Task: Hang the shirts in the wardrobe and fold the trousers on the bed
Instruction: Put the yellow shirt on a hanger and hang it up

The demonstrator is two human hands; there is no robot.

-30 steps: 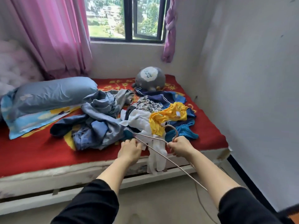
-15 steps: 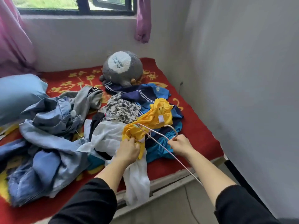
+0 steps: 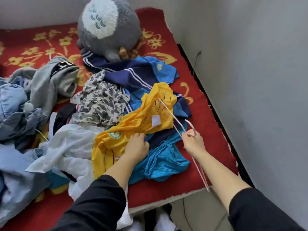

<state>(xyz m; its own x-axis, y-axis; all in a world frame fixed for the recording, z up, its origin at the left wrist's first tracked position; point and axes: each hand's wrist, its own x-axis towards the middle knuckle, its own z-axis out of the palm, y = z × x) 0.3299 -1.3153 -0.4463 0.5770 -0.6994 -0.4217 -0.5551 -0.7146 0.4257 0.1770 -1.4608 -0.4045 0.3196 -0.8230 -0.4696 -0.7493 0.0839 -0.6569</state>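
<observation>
Yellow shirt (image 3: 146, 117) on top of the clothes pile, right side of the red bed (image 3: 205, 117)
left hand (image 3: 136, 145) fingers curled into its fabric, right hand (image 3: 194, 142) clenched round the pink hanger (image 3: 167, 112) by its hook

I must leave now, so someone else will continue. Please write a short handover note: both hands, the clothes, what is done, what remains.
The left hand grips the yellow shirt on the bed. The right hand holds the pink wire hanger below its hook; one hanger end is inside the shirt.
Done: hanger partly inserted.
To do: finish this shirt, hang it; the clothes pile is unsorted, no trousers folded. Wardrobe not in view.
</observation>
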